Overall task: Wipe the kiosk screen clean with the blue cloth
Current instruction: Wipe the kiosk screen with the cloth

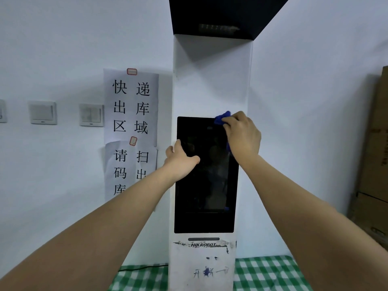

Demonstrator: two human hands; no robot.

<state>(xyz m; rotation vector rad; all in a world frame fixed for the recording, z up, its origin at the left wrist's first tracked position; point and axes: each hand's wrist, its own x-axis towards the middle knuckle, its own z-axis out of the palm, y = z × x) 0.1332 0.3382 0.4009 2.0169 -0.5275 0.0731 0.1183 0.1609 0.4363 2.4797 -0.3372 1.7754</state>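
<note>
White wall fills the background, and against it stands the white kiosk (210, 80), its dark screen (205, 185) upright and unlit in the lower half of the column. You have the blue cloth (221, 118) bunched at the screen's top right corner, a tuft of it sticking out past the top edge of the glass and a sliver of blue showing below your palm along the right edge. Your right hand (241, 135) has its fingers curled closed around the cloth and presses it against that corner. Your left hand (180, 158) grips the screen's left edge about a third of the way down: the thumb lies across the glass, and the fingers wrap round the side of the frame, so how tightly they close behind it cannot be told. Below the screen, you can see a dark slot and a scuffed label reading HIKROBOT (203, 245), with blue scribbles lower on the column. At the foot of the kiosk a green and white checked cloth (268, 274) covers the surface on both sides, and a black cable (142, 267) runs along its left part. On the wall to the left hang paper notices (131, 106) with large Chinese characters, and further left, light switches (43, 112). Cardboard boxes (373, 164) stand at the far right.
</note>
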